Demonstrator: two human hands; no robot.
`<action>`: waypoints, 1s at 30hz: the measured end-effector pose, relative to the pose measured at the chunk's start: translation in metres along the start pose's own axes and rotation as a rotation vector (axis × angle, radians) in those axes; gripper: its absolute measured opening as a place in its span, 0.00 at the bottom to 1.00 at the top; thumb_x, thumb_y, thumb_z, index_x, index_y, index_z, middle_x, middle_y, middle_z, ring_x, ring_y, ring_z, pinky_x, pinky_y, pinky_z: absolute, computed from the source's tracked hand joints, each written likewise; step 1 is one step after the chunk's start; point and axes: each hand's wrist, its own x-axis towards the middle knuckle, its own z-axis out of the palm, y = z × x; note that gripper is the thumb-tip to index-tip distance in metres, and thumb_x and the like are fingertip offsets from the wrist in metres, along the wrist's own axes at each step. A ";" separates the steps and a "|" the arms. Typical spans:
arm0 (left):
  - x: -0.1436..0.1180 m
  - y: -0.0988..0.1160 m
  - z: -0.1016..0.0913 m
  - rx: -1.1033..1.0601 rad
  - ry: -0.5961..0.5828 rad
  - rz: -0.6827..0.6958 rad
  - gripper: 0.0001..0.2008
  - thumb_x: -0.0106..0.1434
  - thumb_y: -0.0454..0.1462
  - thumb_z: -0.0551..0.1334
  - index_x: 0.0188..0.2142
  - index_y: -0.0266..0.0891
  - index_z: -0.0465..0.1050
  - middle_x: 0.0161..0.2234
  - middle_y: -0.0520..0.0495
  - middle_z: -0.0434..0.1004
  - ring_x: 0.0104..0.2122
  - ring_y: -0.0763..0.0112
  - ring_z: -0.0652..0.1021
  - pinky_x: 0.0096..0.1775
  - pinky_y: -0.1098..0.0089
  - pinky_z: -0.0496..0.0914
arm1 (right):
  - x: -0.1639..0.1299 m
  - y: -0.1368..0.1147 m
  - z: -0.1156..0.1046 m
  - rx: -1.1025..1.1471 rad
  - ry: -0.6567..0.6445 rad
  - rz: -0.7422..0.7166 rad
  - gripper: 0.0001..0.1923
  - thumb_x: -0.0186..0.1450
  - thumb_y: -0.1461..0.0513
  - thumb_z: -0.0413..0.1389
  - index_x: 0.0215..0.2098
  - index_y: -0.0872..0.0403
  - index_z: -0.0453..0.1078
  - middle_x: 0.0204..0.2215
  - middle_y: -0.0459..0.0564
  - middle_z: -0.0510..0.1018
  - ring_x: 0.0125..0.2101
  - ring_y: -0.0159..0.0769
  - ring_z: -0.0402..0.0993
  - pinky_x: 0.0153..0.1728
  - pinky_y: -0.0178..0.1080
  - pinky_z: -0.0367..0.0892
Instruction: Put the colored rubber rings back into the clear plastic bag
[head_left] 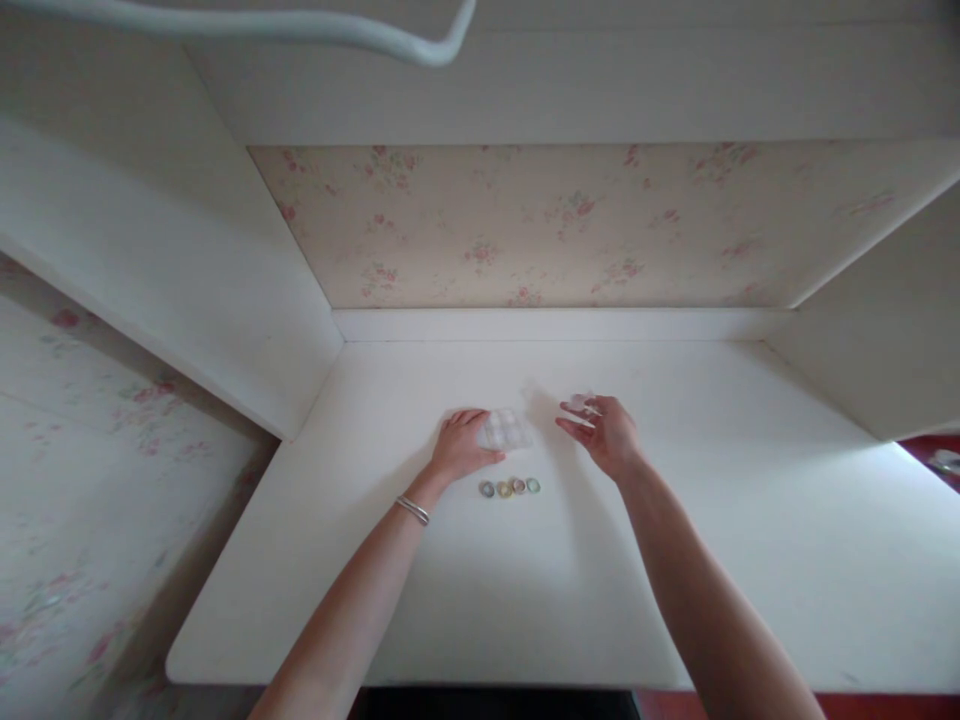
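Note:
My left hand [463, 445] grips the left side of a clear plastic case [506, 430] on the white desk, fingers along its far edge and thumb at the near edge. The case looks divided into small compartments. Raised above the desk to the right of it, my right hand [609, 437] pinches a small clear, round-looking piece [579, 402] between its fingers; its exact kind is too blurred to tell. Just in front of the case lie several small ring-shaped pieces [505, 489] in a row, greyish, yellowish, brownish and pale green. Neither hand touches them.
The white desk [337, 600] has a low ledge [562, 325] at the back and panels on both sides. A white shelf [562, 85] overhangs it. A pale curved bar [300, 28] crosses the top left. Floral wallpaper [480, 230] covers the wall behind.

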 end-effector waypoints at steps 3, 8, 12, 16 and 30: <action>0.001 -0.002 -0.001 -0.009 -0.008 0.003 0.35 0.42 0.48 0.70 0.51 0.48 0.67 0.53 0.46 0.69 0.53 0.54 0.67 0.54 0.57 0.59 | 0.001 0.011 -0.023 -0.021 0.102 0.042 0.11 0.60 0.57 0.46 0.34 0.54 0.64 0.34 0.55 0.77 0.32 0.37 0.76 0.31 0.39 0.73; 0.001 -0.004 -0.003 -0.049 -0.029 0.032 0.34 0.40 0.47 0.70 0.50 0.50 0.69 0.52 0.48 0.70 0.52 0.54 0.68 0.54 0.58 0.60 | -0.008 0.032 -0.034 -0.229 0.222 0.004 0.16 0.58 0.52 0.50 0.32 0.56 0.67 0.27 0.51 0.75 0.18 0.30 0.69 0.20 0.34 0.67; 0.000 -0.006 -0.003 -0.061 -0.041 0.047 0.37 0.38 0.48 0.71 0.50 0.50 0.69 0.52 0.48 0.69 0.52 0.53 0.68 0.54 0.57 0.61 | -0.018 0.040 -0.033 -0.522 0.205 -0.063 0.21 0.60 0.49 0.47 0.26 0.57 0.70 0.20 0.51 0.75 0.20 0.35 0.71 0.23 0.35 0.65; 0.000 -0.007 -0.002 -0.084 -0.037 0.036 0.36 0.37 0.47 0.72 0.49 0.49 0.70 0.52 0.47 0.70 0.52 0.53 0.68 0.54 0.56 0.61 | -0.031 0.041 -0.034 -0.794 0.206 -0.145 0.23 0.63 0.50 0.42 0.28 0.54 0.73 0.20 0.48 0.76 0.23 0.35 0.72 0.27 0.34 0.62; -0.007 -0.010 -0.016 -0.241 -0.103 0.014 0.41 0.40 0.44 0.73 0.54 0.41 0.65 0.56 0.41 0.64 0.56 0.55 0.64 0.58 0.57 0.58 | -0.048 0.045 -0.034 -1.231 0.212 -0.250 0.25 0.67 0.55 0.37 0.32 0.51 0.75 0.27 0.51 0.79 0.26 0.36 0.70 0.26 0.34 0.52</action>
